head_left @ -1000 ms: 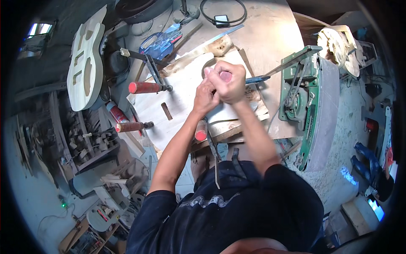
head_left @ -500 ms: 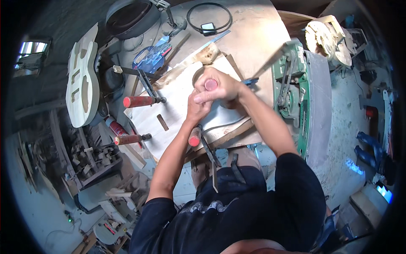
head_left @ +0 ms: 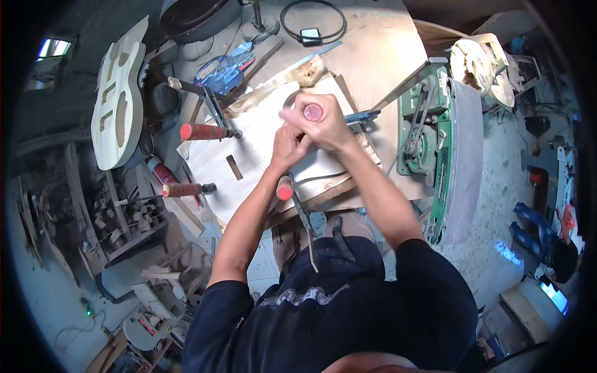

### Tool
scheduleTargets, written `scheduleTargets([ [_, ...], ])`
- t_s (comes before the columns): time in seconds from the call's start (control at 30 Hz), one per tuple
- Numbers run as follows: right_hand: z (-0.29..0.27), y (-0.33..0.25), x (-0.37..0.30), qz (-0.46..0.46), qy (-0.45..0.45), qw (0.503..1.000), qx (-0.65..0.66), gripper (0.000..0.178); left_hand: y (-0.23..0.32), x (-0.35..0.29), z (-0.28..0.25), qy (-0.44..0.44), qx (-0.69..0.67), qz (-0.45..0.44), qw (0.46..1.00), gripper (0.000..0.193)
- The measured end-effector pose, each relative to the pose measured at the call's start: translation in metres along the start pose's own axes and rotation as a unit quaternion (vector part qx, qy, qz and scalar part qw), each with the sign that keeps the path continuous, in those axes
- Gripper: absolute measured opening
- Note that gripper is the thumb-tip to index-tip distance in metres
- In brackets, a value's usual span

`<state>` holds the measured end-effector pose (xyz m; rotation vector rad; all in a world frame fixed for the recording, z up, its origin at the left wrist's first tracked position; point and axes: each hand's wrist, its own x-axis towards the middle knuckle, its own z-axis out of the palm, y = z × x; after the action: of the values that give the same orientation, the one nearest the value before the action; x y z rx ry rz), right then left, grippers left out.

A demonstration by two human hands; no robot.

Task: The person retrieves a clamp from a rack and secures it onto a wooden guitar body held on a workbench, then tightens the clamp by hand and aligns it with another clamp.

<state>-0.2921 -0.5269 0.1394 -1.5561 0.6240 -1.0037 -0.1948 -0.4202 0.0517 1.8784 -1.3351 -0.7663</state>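
My right hand (head_left: 326, 121) is wrapped around the upright red handle of a clamp (head_left: 313, 112), whose end shows on top of the fist. My left hand (head_left: 290, 147) is closed just below and to the left of it, touching it; what its fingers hold is hidden. Beneath them a pale board (head_left: 208, 163) with a small slot lies on the worktable. A second red-handled clamp (head_left: 204, 132) and a third (head_left: 183, 189) grip its left side. Another red-handled clamp (head_left: 285, 189) stands at the near edge, by my left wrist.
A pale guitar body (head_left: 115, 112) with cut pockets stands at the left. A green belt sander (head_left: 440, 137) is close on the right. Farther back on the worktable (head_left: 379, 46) lie a black cable loop (head_left: 343, 18) and blue plastic (head_left: 221, 73). Wood offcuts (head_left: 134, 208) fill a low rack.
My right hand has turned around the clamp handle, its thumb side now pointing left. The left hand has dropped slightly lower relative to it. The whole view has shifted a little.
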Motion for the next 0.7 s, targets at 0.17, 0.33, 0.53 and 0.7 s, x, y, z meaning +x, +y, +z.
scheduleTargets([
  [0.17,-0.024,0.008,0.044,0.075,-0.471,0.867,0.148,0.038,-0.017,0.001,0.015,0.052,-0.073,0.007,0.996,0.027],
  [0.33,-0.015,-0.003,0.016,0.11,-0.36,0.919,0.118,0.038,-0.029,-0.001,0.019,0.074,-0.077,0.064,0.992,0.026],
  [0.53,0.021,-0.001,-0.022,-0.039,0.074,0.996,-0.011,0.03,-0.003,-0.001,0.009,0.096,-0.037,0.141,0.985,0.021],
  [0.7,0.031,0.007,-0.021,0.001,0.099,0.995,0.013,0.035,-0.009,-0.003,0.008,0.093,-0.055,0.137,0.985,0.024],
])
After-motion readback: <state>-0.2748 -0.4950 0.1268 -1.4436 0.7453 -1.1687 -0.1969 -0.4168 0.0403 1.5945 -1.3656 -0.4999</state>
